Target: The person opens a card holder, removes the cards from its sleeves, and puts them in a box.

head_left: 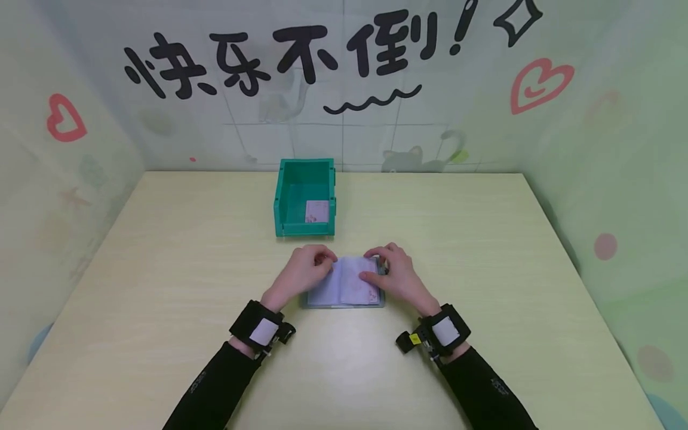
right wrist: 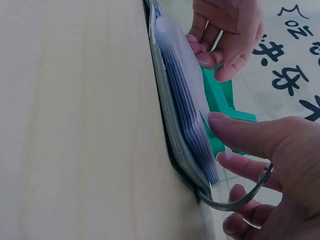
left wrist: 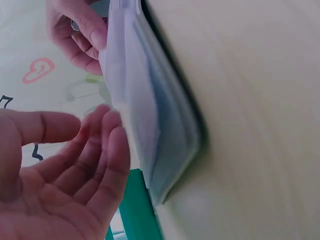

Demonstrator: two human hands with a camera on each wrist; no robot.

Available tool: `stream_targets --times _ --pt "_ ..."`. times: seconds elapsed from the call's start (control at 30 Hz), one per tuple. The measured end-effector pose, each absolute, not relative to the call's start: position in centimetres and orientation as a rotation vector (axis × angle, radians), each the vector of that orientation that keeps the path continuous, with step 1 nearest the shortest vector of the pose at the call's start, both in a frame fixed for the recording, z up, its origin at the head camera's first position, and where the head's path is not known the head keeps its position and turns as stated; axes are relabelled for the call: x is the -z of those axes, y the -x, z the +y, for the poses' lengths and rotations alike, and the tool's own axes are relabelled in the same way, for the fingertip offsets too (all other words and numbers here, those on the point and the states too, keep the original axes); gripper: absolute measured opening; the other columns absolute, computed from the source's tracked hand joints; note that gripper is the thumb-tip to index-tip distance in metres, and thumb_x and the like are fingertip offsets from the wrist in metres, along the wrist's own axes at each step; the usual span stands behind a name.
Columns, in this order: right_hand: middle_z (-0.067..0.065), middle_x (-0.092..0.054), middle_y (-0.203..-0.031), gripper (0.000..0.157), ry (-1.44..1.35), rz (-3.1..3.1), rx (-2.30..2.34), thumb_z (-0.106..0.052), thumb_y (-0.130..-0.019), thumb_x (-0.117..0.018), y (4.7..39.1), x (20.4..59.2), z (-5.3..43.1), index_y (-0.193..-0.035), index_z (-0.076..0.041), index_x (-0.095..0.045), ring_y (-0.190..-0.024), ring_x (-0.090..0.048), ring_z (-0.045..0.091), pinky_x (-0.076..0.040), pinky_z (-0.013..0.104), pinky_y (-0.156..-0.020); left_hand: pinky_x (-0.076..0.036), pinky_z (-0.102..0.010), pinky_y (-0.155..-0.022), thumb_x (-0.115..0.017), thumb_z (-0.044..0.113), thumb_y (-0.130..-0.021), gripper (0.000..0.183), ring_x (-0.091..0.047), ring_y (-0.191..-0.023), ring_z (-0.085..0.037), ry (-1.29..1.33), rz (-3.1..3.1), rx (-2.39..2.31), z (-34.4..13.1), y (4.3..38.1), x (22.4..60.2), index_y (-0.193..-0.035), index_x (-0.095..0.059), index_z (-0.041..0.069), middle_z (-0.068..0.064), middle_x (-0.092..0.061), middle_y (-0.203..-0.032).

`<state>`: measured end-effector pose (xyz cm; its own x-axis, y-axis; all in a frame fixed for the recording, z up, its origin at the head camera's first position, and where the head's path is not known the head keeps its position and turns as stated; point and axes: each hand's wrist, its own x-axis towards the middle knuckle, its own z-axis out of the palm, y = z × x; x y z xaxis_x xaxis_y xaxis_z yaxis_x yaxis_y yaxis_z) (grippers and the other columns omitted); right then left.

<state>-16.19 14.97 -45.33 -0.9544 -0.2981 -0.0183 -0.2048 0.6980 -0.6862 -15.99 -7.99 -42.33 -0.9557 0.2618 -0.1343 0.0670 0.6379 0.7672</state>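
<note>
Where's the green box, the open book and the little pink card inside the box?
Green box (head_left: 304, 229): head view, on its front wall.
Open book (head_left: 355, 289): head view, on its right page.
Pink card (head_left: 317, 211): head view, on its middle.

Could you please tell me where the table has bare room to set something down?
Bare tabletop lies left of the green bin and left sleeve, and right of the bin and right sleeve. The middle is crowded: left hand and right hand at the open notebook.
</note>
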Motion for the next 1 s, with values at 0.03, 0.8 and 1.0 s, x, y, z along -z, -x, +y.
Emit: stream_targets --times 0.03,0.8,1.0 --pt "0.011 -0.056 -0.097 0.037 0.409 2.768 1.131 -0.026 -0.086 -0.08 16.3 45.3 15.0 -0.116 -0.008 -0.069 -0.09 -0.049 0.024 -0.035 0.029 -0.073 -0.052 -0.028 -0.075 -0.057 0.013 -0.099 0.021 -0.061 -0.083 -0.017 -0.267 2.599 -1.212 -8.0 15.8 42.4 -0.109 -0.072 0.004 -0.008 -0.073 -0.093" --pt "0.007 -0.067 -0.093 0.037 0.798 2.603 0.994 -0.03 -0.107 -0.046 15.9 44.4 12.4 -0.11 -0.011 -0.077 -0.095 -0.059 0.022 -0.042 0.04 -0.09 -0.053 -0.033 -0.087 -0.051 0.036 -0.106 0.041 -0.061 -0.091 -0.02 -0.336 2.317 -1.431 -11.3 15.4 44.0 -0.113 -0.073 0.002 -0.011 -0.069 -0.098" --pt "0.004 -0.065 -0.094 0.03 0.851 2.673 0.912 -0.031 -0.102 -0.057 15.7 44.5 12.4 -0.102 -0.011 -0.079 -0.091 -0.055 0.02 -0.036 0.042 -0.088 -0.051 -0.025 -0.066 -0.067 0.021 -0.097 0.027 -0.06 -0.07 -0.014 -0.251 2.447 -1.348 -11.4 15.2 44.0 -0.113 -0.074 0.0 -0.012 -0.073 -0.092"
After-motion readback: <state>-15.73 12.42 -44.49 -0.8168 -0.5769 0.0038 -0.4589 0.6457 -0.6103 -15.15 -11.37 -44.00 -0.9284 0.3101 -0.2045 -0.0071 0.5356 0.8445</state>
